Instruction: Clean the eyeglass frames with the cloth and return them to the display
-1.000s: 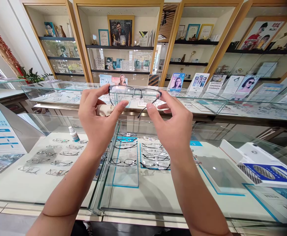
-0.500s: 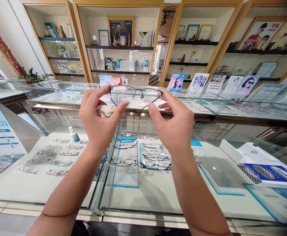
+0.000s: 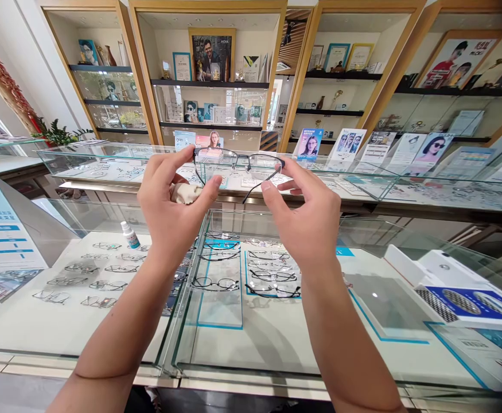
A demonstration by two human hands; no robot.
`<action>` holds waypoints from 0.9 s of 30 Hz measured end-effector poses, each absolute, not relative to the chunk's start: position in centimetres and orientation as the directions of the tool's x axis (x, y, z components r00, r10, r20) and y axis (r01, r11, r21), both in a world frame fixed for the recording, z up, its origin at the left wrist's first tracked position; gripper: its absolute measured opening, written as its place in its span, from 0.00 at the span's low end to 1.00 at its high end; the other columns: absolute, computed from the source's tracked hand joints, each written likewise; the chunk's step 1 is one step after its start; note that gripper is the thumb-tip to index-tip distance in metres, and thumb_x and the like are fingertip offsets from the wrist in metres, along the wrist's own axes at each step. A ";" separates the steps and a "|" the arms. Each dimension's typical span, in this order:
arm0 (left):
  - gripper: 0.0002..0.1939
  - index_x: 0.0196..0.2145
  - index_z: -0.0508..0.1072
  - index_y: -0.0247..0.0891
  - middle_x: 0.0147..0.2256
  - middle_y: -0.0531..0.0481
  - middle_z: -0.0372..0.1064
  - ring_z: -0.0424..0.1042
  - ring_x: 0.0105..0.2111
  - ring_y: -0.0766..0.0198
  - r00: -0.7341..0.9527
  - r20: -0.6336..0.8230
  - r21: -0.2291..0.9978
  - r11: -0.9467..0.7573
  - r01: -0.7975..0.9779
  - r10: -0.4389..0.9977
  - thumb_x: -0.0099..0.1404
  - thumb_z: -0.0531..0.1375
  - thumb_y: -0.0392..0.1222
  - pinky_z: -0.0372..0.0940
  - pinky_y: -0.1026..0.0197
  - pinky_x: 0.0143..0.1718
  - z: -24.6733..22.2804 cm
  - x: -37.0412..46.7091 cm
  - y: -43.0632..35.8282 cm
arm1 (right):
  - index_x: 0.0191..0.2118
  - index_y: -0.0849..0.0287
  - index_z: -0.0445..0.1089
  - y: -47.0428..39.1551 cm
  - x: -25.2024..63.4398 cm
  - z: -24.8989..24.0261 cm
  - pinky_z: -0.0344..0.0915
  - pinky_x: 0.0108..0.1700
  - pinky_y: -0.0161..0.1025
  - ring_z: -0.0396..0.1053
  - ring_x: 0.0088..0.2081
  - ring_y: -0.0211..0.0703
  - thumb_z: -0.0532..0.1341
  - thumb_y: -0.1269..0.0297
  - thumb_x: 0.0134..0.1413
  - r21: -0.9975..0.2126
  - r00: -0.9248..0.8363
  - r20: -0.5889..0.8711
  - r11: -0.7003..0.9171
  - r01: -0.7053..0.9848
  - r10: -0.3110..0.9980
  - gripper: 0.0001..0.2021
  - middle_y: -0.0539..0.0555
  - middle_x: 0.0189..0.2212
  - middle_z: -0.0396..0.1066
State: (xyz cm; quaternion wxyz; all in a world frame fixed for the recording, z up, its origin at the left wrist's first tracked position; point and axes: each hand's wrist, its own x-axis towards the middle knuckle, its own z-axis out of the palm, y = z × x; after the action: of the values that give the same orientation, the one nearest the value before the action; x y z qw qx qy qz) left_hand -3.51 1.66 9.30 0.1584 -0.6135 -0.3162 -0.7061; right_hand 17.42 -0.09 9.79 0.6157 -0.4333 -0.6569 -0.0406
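Note:
A pair of dark thin-framed eyeglasses (image 3: 242, 157) is held up level in front of me, above the glass display case. My left hand (image 3: 171, 192) pinches its left end between fingers and thumb. Crumpled against that same palm, under the curled fingers, is a whitish cloth (image 3: 185, 193). My right hand (image 3: 304, 203) grips the right end near the hinge, with the thumb by the temple arm, which slants down and inward. Both lenses look clear, and the counter behind shows through them.
Below lies a glass display case (image 3: 216, 358) with rows of eyeglasses inside. A small white spray bottle (image 3: 129, 235) stands left. At right are a white and blue box (image 3: 470, 298) and a clear block (image 3: 388, 310). Another glass counter (image 3: 354, 186) runs behind, before wooden shelves (image 3: 210, 83).
Almost nothing differs. The left hand's thumb has shifted very slightly, and the eyeglasses stay held in both hands at nearly the same spot.

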 end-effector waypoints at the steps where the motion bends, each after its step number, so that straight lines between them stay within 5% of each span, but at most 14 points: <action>1: 0.21 0.55 0.82 0.52 0.47 0.47 0.79 0.75 0.44 0.53 -0.195 0.968 0.247 -0.757 0.605 0.160 0.65 0.74 0.51 0.71 0.50 0.38 9.3 -3.5 1.7 | 0.61 0.52 0.78 -0.1 17.4 9.8 0.76 0.52 0.57 0.80 0.43 0.51 0.66 0.57 0.64 -0.483 0.136 0.843 0.622 0.617 0.520 0.22 0.57 0.53 0.83; 13: 0.20 0.55 0.82 0.52 0.46 0.47 0.79 0.77 0.44 0.55 -0.204 0.968 0.238 -0.775 0.586 0.144 0.65 0.73 0.42 0.72 0.50 0.37 9.2 -3.5 1.7 | 0.61 0.52 0.79 -0.1 17.5 9.8 0.77 0.53 0.58 0.80 0.42 0.51 0.67 0.56 0.63 -0.502 0.152 0.838 0.631 0.591 0.524 0.22 0.57 0.53 0.83; 27: 0.20 0.57 0.80 0.51 0.51 0.46 0.79 0.78 0.50 0.51 -0.209 0.961 0.272 -0.756 0.595 0.181 0.68 0.71 0.48 0.75 0.49 0.41 8.9 -3.3 1.8 | 0.63 0.55 0.78 -0.1 17.5 9.7 0.76 0.52 0.56 0.80 0.44 0.51 0.66 0.56 0.65 -0.494 0.148 0.842 0.633 0.596 0.518 0.23 0.60 0.54 0.83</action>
State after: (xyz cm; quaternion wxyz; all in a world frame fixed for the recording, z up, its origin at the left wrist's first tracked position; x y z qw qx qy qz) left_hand -3.34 1.81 8.90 0.1456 -0.6118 -0.3172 -0.7099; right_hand 17.51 -0.05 9.69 0.6256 -0.4274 -0.6519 -0.0311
